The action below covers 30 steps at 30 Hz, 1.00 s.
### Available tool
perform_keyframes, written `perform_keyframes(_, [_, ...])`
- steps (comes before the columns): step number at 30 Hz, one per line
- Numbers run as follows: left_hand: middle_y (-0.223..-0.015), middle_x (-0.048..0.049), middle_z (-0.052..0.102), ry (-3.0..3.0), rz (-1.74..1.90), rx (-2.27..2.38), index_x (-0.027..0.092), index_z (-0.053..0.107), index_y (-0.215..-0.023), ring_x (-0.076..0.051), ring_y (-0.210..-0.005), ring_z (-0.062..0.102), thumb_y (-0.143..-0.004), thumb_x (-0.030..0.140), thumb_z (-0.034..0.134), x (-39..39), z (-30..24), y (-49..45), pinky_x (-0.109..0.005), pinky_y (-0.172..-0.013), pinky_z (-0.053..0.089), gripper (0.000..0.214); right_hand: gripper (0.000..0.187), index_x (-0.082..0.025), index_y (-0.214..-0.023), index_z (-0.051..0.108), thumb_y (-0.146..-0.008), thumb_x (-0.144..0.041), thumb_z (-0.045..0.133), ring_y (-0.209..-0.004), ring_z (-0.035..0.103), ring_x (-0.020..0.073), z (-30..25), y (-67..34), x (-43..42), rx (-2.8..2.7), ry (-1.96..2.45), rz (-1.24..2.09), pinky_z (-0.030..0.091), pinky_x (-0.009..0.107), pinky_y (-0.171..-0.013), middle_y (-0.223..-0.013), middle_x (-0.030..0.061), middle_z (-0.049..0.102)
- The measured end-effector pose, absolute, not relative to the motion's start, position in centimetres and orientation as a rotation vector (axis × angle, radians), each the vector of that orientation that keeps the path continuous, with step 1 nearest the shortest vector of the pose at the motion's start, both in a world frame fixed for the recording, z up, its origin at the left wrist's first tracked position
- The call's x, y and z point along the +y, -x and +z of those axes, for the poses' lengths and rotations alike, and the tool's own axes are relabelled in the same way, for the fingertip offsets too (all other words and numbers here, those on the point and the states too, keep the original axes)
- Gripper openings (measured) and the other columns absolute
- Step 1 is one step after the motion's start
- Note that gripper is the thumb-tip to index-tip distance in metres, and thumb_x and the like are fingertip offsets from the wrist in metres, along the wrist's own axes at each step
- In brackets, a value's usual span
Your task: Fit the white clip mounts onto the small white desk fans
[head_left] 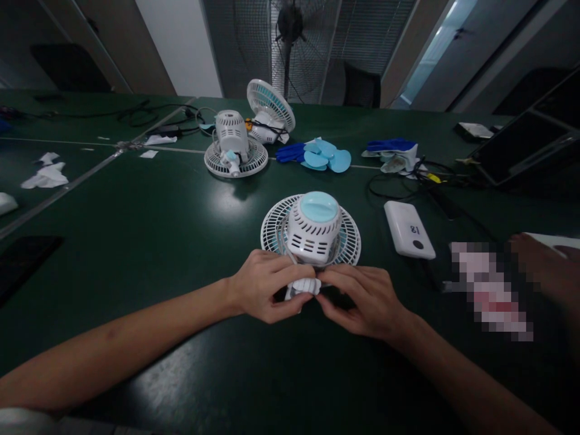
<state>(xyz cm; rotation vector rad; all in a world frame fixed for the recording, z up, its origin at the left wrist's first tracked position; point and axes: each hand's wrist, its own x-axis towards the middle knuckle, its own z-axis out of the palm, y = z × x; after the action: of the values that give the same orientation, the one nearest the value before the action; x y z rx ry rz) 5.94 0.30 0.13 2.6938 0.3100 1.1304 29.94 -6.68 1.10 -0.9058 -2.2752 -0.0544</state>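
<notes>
The dark green table (pixel 181 223) is stretching out under everything, and on it, right in front of me, a small white fan (pixel 312 237) is lying face down. I am judging it fairly light, with most of its weight probably sitting in the middle. Its round grille (pixel 351 234) is spreading out around that middle; the thin bars are looking stiff yet brittle, so I am counting the edge a poor place to squeeze. My left hand (pixel 265 285) is pinching a little white part (pixel 304 286) between thumb and fingers just at the fan's near side. My right hand (pixel 365 299) is holding its bent fingertips at that part's right end, though I cannot tell whether they are gripping it. The motor housing (pixel 310 246) is rising from the grille, its slotted sides likely giving the surest hold. The pale blue cap (pixel 319 206) is topping it, smooth and perhaps slippery. The little white part is showing ribs, probably hard, light plastic suiting a fingertip pinch.
</notes>
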Motion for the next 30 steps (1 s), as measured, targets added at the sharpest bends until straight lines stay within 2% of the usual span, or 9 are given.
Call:
perform_keyframes(5, [-0.080, -0.0009, 0.067, -2.696, 1.147, 0.314, 0.017, 0.061, -0.119, -0.014, -0.060, 0.060, -0.094, 0.032, 0.060, 0.3, 0.1, -5.9, -0.026, -0.054, 0.049, 0.030, 0.028, -0.019, -0.118, 0.063, -0.091, -0.020, 0.071, -0.077, 0.074, 0.0140, 0.8, -30.3, -6.8, -2.295, 0.832, -0.223, 0.056, 0.025, -0.068, -0.099, 0.0032, 0.078])
perform_keyframes(16, [-0.080, -0.0003, 0.066, -2.696, 1.148, 0.324, 0.018, 0.060, -0.121, -0.014, -0.061, 0.061, -0.093, 0.031, 0.059, 0.3, -0.2, -5.8, -0.026, -0.055, 0.050, 0.031, 0.028, -0.019, -0.116, 0.066, -0.090, -0.017, 0.075, -0.075, 0.073, 0.0132, 0.7, -29.9, -7.0, -2.241, 0.849, -0.178, 0.057, 0.025, -0.068, -0.097, 0.0021, 0.078])
perform_keyframes(19, [-0.079, -0.0002, 0.066, -2.693, 1.139, 0.320, 0.018, 0.060, -0.120, -0.014, -0.060, 0.060, -0.094, 0.032, 0.060, 0.3, -0.1, -5.9, -0.026, -0.053, 0.048, 0.030, 0.007, -0.020, -0.102, 0.067, -0.095, -0.020, 0.067, -0.061, 0.067, 0.0104, 1.4, -28.6, -7.5, -2.120, 0.976, 0.097, 0.051, 0.023, -0.057, -0.081, -0.0013, 0.074])
perform_keyframes(20, [-0.078, -0.0001, 0.065, -2.693, 1.129, 0.318, 0.018, 0.061, -0.119, -0.014, -0.060, 0.059, -0.094, 0.033, 0.060, 0.3, 0.0, -5.9, -0.026, -0.053, 0.048, 0.029, 0.006, -0.020, -0.093, 0.066, -0.098, -0.021, 0.063, -0.054, 0.062, 0.0088, 1.6, -28.1, -7.7, -2.041, 1.059, 0.258, 0.047, 0.022, -0.051, -0.071, -0.0034, 0.069])
perform_keyframes(22, [-0.078, -0.0001, 0.065, -2.693, 1.111, 0.311, 0.018, 0.061, -0.117, -0.014, -0.060, 0.059, -0.094, 0.032, 0.060, 0.3, 0.2, -6.0, -0.026, -0.053, 0.047, 0.027, 0.023, -0.021, -0.080, 0.061, -0.102, -0.023, 0.056, -0.044, 0.053, 0.0074, 1.9, -27.2, -8.1, -1.870, 1.196, 0.571, 0.041, 0.020, -0.042, -0.058, -0.0065, 0.059])
perform_keyframes(24, [-0.078, -0.0001, 0.064, -2.693, 1.103, 0.308, 0.018, 0.062, -0.116, -0.014, -0.059, 0.059, -0.094, 0.032, 0.060, 0.2, 0.3, -6.0, -0.026, -0.052, 0.046, 0.026, 0.027, -0.021, -0.076, 0.059, -0.103, -0.024, 0.054, -0.043, 0.052, 0.0072, 2.0, -26.8, -8.4, -1.818, 1.248, 0.693, 0.039, 0.019, -0.041, -0.055, -0.0073, 0.055])
perform_keyframes(27, [-0.078, -0.0001, 0.064, -2.681, 1.119, 0.314, 0.018, 0.062, -0.117, -0.014, -0.059, 0.058, -0.094, 0.032, 0.061, 0.2, 0.4, -6.0, -0.026, -0.052, 0.045, 0.026, 0.008, -0.020, -0.092, 0.063, -0.098, -0.023, 0.059, -0.049, 0.058, 0.0084, 1.8, -27.4, -8.1, -1.966, 1.182, 0.416, 0.043, 0.021, -0.047, -0.066, -0.0045, 0.065])
perform_keyframes(28, [-0.078, -0.0002, 0.064, -2.679, 1.130, 0.313, 0.017, 0.061, -0.117, -0.014, -0.059, 0.058, -0.094, 0.032, 0.061, 0.2, 0.3, -6.0, -0.026, -0.052, 0.045, 0.027, 0.007, -0.019, -0.101, 0.063, -0.096, -0.023, 0.061, -0.054, 0.062, 0.0096, 1.7, -27.9, -7.9, -2.045, 1.127, 0.255, 0.045, 0.023, -0.049, -0.074, -0.0020, 0.069])
perform_keyframes(30, [-0.079, -0.0008, 0.065, -2.683, 1.153, 0.306, 0.016, 0.061, -0.119, -0.014, -0.058, 0.058, -0.094, 0.033, 0.061, 0.2, 0.3, -6.0, -0.026, -0.052, 0.046, 0.029, 0.021, -0.016, -0.112, 0.061, -0.093, -0.024, 0.064, -0.065, 0.070, 0.0135, 1.8, -28.8, -7.4, -2.215, 0.998, -0.038, 0.049, 0.026, -0.055, -0.089, 0.0041, 0.076])
